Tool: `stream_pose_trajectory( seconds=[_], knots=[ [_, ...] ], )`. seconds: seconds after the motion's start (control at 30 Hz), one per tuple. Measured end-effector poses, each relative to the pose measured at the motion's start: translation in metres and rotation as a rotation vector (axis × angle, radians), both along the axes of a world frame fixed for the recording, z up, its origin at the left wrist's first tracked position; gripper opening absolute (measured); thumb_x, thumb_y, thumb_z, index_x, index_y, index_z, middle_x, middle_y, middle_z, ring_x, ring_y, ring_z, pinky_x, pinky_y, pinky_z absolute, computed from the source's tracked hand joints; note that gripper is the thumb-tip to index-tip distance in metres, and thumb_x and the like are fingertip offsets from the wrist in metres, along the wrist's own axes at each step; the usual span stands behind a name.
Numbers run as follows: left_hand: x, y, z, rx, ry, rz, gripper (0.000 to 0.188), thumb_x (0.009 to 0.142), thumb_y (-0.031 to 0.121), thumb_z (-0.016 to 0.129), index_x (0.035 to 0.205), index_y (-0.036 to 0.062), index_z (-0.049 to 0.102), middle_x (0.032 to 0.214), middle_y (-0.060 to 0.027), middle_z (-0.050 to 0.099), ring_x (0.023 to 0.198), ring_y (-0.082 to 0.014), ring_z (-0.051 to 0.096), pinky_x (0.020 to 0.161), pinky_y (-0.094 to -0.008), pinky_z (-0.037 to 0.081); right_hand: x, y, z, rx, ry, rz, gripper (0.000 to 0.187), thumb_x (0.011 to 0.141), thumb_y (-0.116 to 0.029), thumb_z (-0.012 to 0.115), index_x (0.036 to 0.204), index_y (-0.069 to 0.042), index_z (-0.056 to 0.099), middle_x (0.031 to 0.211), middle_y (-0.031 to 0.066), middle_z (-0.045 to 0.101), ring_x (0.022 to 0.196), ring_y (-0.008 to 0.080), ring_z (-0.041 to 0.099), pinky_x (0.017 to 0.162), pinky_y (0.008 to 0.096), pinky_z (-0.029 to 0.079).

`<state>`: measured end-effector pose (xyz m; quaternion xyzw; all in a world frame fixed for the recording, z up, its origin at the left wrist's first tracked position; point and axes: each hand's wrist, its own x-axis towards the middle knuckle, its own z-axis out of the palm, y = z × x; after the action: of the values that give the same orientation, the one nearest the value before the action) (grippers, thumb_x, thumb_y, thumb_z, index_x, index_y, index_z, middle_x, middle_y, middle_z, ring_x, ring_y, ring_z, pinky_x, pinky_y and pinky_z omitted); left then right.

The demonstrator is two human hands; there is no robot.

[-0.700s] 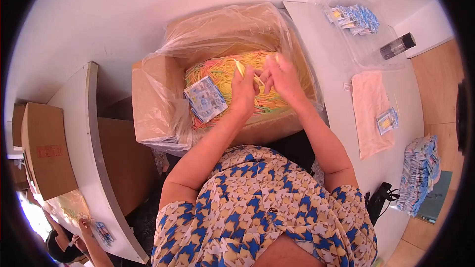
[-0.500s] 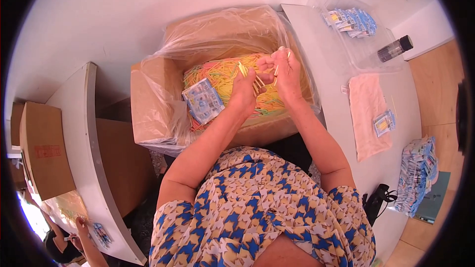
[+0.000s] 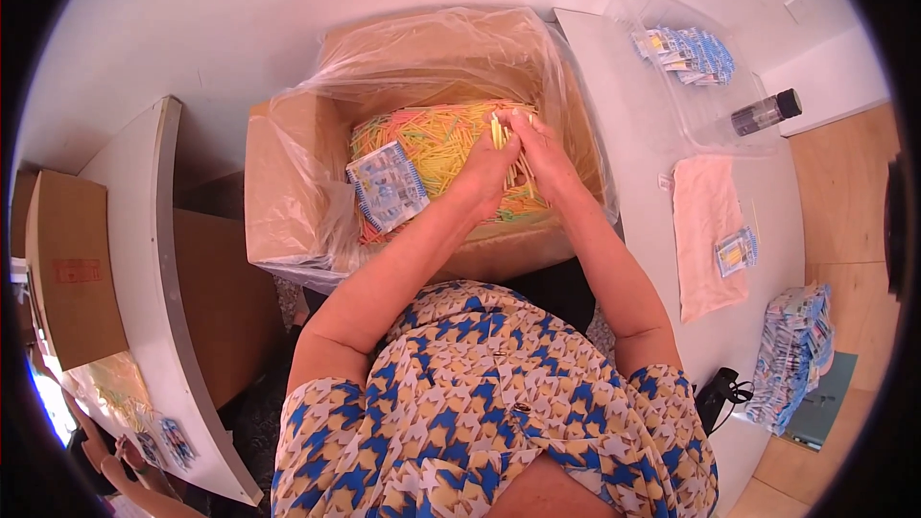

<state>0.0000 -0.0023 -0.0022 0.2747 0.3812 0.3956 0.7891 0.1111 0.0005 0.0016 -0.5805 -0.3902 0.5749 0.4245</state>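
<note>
Yellow sticks (image 3: 496, 131) are pinched by left hand (image 3: 491, 169) and right hand (image 3: 548, 159).
One blue packet (image 3: 388, 187) is laid near the box's (image 3: 291, 177) left edge.

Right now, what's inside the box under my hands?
A clear plastic liner, multicoloured sticks and, lying on them, bluish packaging. Whatever lies under the packaging and top sticks is covered.

Left hand (image 3: 488, 169), right hand (image 3: 549, 155) seemingly touching, fingers (image 3: 524, 124) curled.
</note>
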Motion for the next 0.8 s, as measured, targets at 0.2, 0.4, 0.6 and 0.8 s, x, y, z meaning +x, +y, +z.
stream_pose_trajectory(
  seconds=[0.2,0.4,0.6,0.8],
  knots=[
    [-0.021,0.021,-0.005,0.014,-0.142,-0.145,0.027,0.096,0.019,0.049,0.121,0.0093,0.047,0.101,-0.0038,0.057,0.085,-0.0164,0.056,0.068,-0.0304,0.045,0.005,0.013,-0.010,0.139,-0.112,0.116,0.045,0.096,-0.043,0.042,0.118,-0.007,0.057,0.097,0.0009,0.058,0.081,0.0090,0.054,0.059,0.0230,0.046],
    [-0.036,0.028,0.005,-0.055,-0.165,0.048,0.014,0.095,0.014,0.048,0.100,0.0023,0.055,0.083,-0.0063,0.058,0.065,-0.0166,0.055,0.057,-0.0300,0.045,0.001,-0.013,0.031,0.070,-0.084,0.158,0.038,0.096,-0.037,0.043,0.094,-0.003,0.059,0.082,0.0045,0.061,0.064,0.0093,0.054,0.053,0.0263,0.044],
    [-0.034,0.031,-0.011,0.058,-0.136,0.243,0.017,0.097,0.017,0.045,0.092,0.0025,0.052,0.085,-0.0101,0.059,0.070,-0.0181,0.058,0.059,-0.0314,0.047,0.012,-0.030,0.035,0.255,-0.498,0.296,0.025,0.092,-0.024,0.054,0.088,-0.003,0.066,0.057,-0.0004,0.055,0.046,0.0056,0.049,0.043,0.0204,0.038],
    [-0.026,0.021,0.012,-0.057,-0.189,0.256,0.015,0.097,0.014,0.046,0.100,-0.0001,0.051,0.093,-0.0119,0.060,0.081,-0.0211,0.061,0.073,-0.0343,0.051,-0.008,-0.014,0.029,0.457,-0.489,-0.024,0.016,0.089,-0.016,0.058,0.081,-0.002,0.063,0.056,-0.0001,0.054,0.049,0.0052,0.049,0.043,0.0232,0.038]
  ],
)
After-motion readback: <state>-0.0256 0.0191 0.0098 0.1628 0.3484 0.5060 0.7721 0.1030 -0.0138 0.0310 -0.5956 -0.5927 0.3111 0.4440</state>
